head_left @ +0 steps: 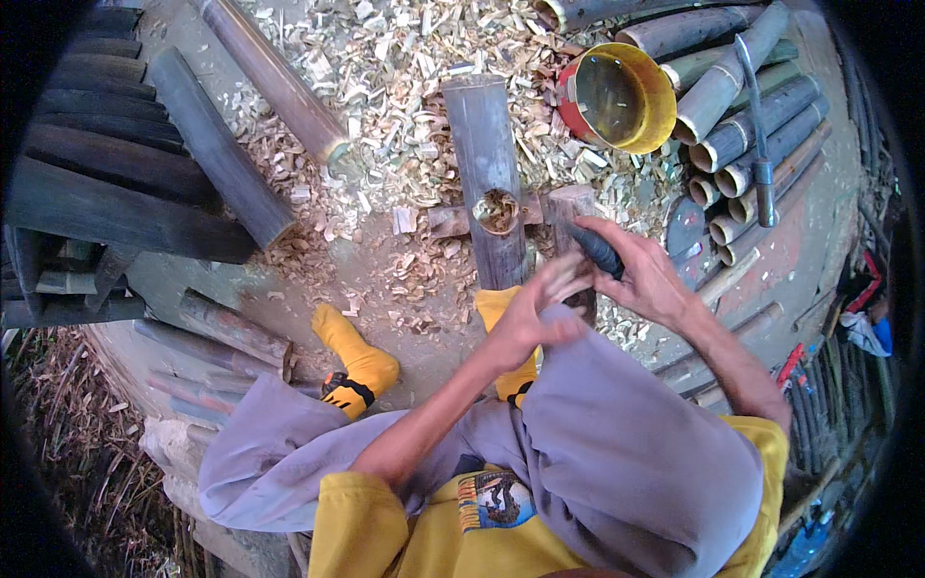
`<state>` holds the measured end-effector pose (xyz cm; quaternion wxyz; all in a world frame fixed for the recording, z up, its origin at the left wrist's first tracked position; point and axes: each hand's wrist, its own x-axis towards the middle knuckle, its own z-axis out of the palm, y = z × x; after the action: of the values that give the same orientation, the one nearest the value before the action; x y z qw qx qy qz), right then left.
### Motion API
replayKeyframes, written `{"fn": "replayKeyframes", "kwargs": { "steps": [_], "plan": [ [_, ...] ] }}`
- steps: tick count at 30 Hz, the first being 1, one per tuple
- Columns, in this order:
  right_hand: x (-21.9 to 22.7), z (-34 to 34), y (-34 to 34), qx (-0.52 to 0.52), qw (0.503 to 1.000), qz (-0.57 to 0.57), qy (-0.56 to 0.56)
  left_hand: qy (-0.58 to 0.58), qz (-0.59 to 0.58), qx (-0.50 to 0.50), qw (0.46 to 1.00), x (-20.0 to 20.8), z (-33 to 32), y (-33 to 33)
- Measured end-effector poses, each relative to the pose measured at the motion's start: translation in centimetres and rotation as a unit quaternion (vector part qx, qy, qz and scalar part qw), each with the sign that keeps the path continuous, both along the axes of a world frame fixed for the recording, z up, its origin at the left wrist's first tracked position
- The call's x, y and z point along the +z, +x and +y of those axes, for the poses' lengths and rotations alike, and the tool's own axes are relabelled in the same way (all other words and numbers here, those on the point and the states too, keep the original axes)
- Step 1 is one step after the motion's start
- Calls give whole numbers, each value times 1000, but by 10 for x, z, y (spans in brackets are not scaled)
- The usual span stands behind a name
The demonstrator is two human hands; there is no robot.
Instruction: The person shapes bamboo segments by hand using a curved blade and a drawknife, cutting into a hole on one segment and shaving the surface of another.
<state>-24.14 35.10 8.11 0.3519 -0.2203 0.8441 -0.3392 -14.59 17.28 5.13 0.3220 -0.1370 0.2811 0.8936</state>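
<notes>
A thick bamboo section [485,130] lies lengthwise in front of me, with a round hole [496,211] cut in its upper side and shavings inside. My right hand [650,279] is closed around the dark handle [597,249] of a tool, just right of the bamboo. The rest of that tool cannot be made out. Close beside it is my left hand [540,323], above my right knee; its fingers are smeared by motion. A short wooden stump [570,203] stands beyond my right hand, and a wooden crosspiece [448,222] runs under the bamboo.
Wood chips [385,77] cover the ground. A red and yellow bucket [583,96] stands at the far right, near stacked bamboo tubes [761,120] with a curved-blade tool [763,173] on them. Dark split bamboo [125,207] is piled left. My yellow-socked foot [355,352] rests nearby.
</notes>
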Motion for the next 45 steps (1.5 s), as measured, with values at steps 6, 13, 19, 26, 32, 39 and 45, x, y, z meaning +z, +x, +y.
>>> {"fn": "replayKeyframes", "kwargs": {
  "steps": [6,13,19,26,32,39,45],
  "plan": [
    [-5,-11,-83,411,873,231,126,223,-249,252,908,-28,48,-45],
    [-23,-29,-116,398,907,-61,122,117,-384,249,881,-19,38,-66],
    [-47,-8,-11,88,977,-194,-16,-76,-404,-23,911,-32,4,-55],
    [-27,-60,65,-125,952,-276,42,-218,-297,-274,888,-26,-36,-68],
    [-8,-16,-43,273,949,-86,129,-12,-324,141,935,-19,27,-39],
    [-23,-36,18,54,969,-234,55,-240,-186,-179,936,-52,-17,-29],
    [-20,-74,60,-122,949,-287,39,-218,-228,-300,900,-41,-48,-55]
  ]
}}
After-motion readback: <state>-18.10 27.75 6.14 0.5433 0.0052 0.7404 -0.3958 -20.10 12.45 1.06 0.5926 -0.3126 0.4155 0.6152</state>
